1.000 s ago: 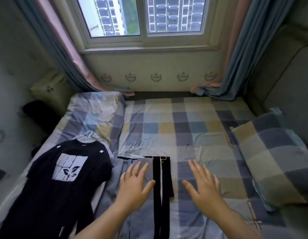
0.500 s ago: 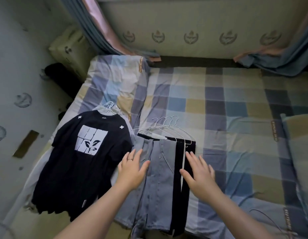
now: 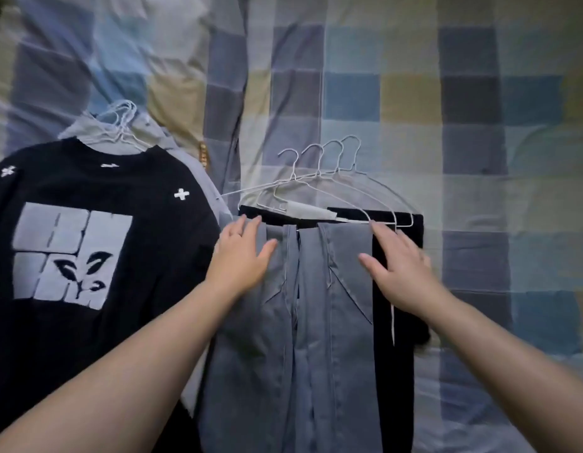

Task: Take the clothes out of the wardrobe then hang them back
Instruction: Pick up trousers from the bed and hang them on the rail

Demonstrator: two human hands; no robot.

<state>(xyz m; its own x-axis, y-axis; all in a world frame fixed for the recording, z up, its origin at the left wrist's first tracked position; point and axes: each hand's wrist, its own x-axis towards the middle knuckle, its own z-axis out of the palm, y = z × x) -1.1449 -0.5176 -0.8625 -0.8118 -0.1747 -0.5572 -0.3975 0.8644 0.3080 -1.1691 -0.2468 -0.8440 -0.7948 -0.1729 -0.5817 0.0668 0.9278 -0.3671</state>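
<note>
Grey trousers [image 3: 319, 322] lie on the bed on top of black trousers [image 3: 394, 387], both hung over a bunch of several white wire hangers [image 3: 326, 178]. My left hand [image 3: 241, 256] rests flat on the left edge of the grey trousers, fingers straight. My right hand [image 3: 398, 263] lies flat over the right edge, across the grey and black cloth, with its fingertips near the hanger bar. To the left lies a black T-shirt [image 3: 87, 256] with a white block print, on its own white hangers [image 3: 117, 125] over a grey garment.
The clothes lie on a bed with a checked blue, grey and yellow sheet [image 3: 414, 93]. The sheet is rumpled at the upper left, and flat to the right of the trousers.
The view has dropped and moved in closer over the bed; window, wall and pillow are out of sight. Both hands have slid forward up the trousers toward the hangers.
</note>
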